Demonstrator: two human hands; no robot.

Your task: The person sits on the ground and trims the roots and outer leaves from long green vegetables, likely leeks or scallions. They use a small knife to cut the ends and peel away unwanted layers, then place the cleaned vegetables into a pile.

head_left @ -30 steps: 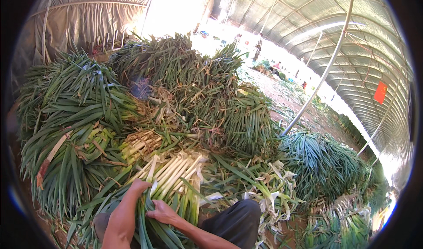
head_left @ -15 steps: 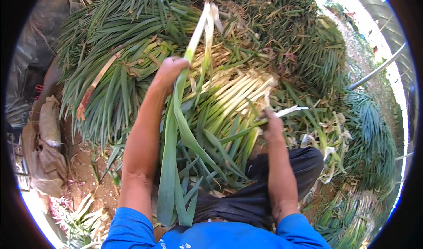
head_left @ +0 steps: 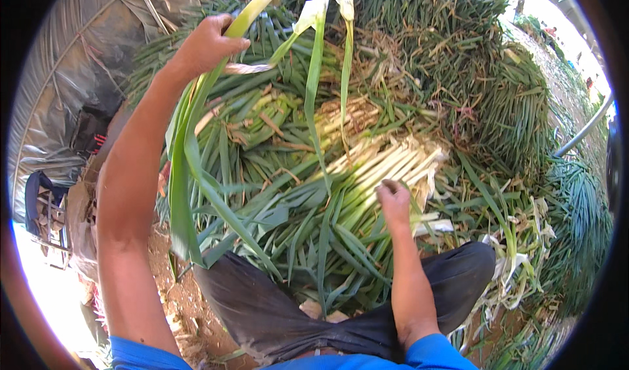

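A large leek (head_left: 244,24) is raised at the upper left, and my left hand (head_left: 208,45) is wrapped round its stalk. Its long green leaves hang down along my left forearm, while its white end runs out past the top edge. Two loosened outer leaves (head_left: 316,75) dangle to the right of the stalk. My right hand (head_left: 393,203) is over a row of leeks (head_left: 383,167) with pale stalks, its fingers curled closed. What those fingers hold, if anything, is hidden. A white stalk piece (head_left: 434,226) lies beside the right wrist.
Heaps of green leek tops (head_left: 472,62) rise at the back and right. Stripped leaves (head_left: 524,252) litter the ground at the right. My crossed legs in dark trousers (head_left: 262,304) are in front. Grey plastic sheeting (head_left: 65,62) stands at the left.
My left hand has risen up and left with the leek, and the loosened leaves now hang apart from the stalk. My right hand has shifted slightly down; the leaf strip it held no longer shows there.
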